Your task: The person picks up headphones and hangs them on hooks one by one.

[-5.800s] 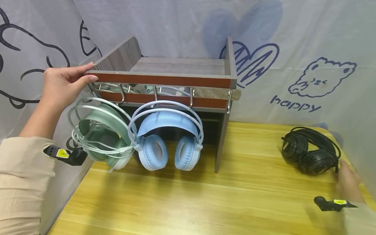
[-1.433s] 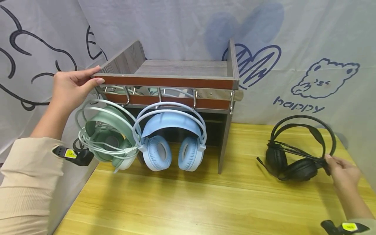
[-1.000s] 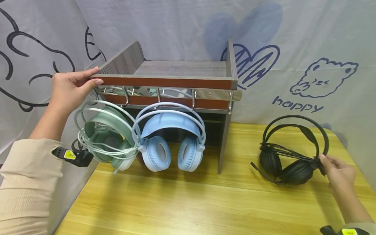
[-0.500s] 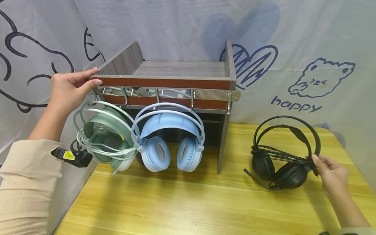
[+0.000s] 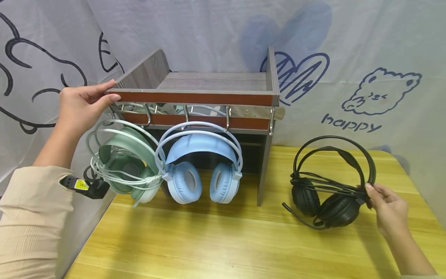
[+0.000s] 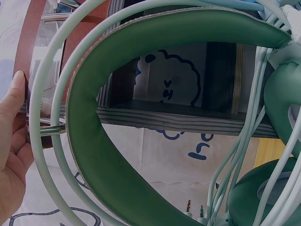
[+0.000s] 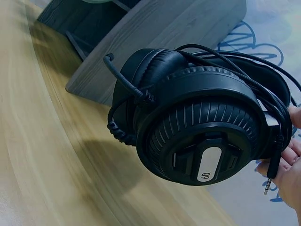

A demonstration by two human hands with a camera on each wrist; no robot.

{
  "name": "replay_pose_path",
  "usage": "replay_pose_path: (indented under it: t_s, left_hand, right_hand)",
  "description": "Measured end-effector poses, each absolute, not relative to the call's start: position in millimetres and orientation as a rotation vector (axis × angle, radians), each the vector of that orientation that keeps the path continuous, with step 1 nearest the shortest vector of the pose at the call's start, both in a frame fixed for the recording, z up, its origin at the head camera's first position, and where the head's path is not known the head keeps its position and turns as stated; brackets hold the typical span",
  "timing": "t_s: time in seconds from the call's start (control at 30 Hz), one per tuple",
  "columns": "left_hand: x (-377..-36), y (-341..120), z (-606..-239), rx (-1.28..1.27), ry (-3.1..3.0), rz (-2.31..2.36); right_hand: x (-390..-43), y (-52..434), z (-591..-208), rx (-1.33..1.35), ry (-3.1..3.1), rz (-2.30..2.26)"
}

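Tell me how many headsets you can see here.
3. The green headset and the blue headset hang from the rack's hooks; the black headset is held by the right hand.

The person wears a cream, finely ribbed knit sleeve (image 5: 24,217) on the left arm, loose and bunched at the cuff, which ends short of the wrist. Strapped at that cuff is a small black wrist camera (image 5: 85,186) with a yellow label bearing dark print. Both hands, left (image 5: 81,106) and right (image 5: 388,211), are bare, without rings or gloves. The fingernails on the left hand are neat and unpainted-looking. The right forearm (image 5: 412,255) is bare too.
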State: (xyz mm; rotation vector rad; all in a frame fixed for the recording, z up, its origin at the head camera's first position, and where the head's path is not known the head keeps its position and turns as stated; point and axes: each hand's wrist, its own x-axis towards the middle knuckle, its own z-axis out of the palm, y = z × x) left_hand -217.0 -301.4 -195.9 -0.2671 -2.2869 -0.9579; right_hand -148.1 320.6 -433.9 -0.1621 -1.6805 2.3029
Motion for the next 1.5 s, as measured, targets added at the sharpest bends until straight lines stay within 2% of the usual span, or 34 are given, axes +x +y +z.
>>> replay_pose_path:
  t_s: [0.13, 0.4, 0.7, 1.13, 1.5]
  left_hand:
    - [-216.9, -300.3, -194.5, -0.261, -2.29, -0.968]
    - [-216.9, -300.8, -195.4, -0.257, -2.283, -0.993]
    - [-217.9, -300.5, -195.6, -0.24, -2.302, -0.99]
    - [-217.1, -299.1, -195.2, -0.26, -2.3, -0.993]
    - [-215.9, -300.4, -195.3, -0.268, -2.292, -0.98]
  right_hand:
    - [-140.5, 307.5, -421.1, -0.11, -1.637, 2.322]
    - [-144.3, 311.8, -438.0, -0.011, -1.605, 2.282]
    - [-127.6, 281.0, -407.2, 0.083, -1.576, 2.292]
    - [-119.6, 262.0, -394.6, 0.24, -1.391, 2.289]
    - [-115.5, 251.6, -382.7, 0.499, -1.209, 2.364]
